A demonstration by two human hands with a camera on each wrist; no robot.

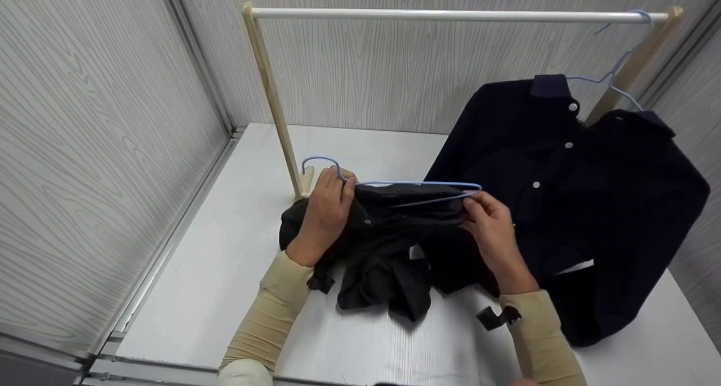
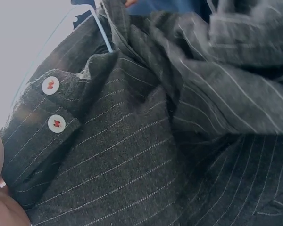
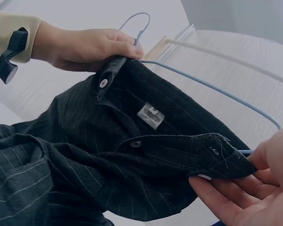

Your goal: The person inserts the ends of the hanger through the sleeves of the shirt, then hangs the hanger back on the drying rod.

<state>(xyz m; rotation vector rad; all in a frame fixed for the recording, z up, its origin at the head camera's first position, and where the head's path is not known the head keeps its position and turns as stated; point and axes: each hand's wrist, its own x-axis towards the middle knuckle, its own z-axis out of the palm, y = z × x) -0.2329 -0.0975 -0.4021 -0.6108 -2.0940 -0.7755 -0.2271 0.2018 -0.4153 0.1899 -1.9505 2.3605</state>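
Observation:
A dark pinstriped shirt (image 1: 388,267) with white buttons hangs bunched between both hands, its lower folds on the white table. A blue wire hanger (image 1: 422,182) runs along its collar, partly inside the cloth. My left hand (image 1: 329,205) grips the collar and the hanger just below its hook (image 3: 137,19). At the other end, my right hand (image 1: 493,231) pinches the collar edge between thumb and fingers, beside the hanger's rounded end. A light label (image 3: 151,116) shows inside the collar. In the left wrist view, two buttons (image 2: 50,85) show on a striped shirt part.
A rack with a white rail (image 1: 450,16) and wooden posts (image 1: 270,93) stands on the white table (image 1: 197,273). At its right end a navy shirt (image 1: 563,205) hangs on another blue hanger (image 1: 613,73), close beside my right hand. Wood-grain panels (image 1: 101,121) enclose the table.

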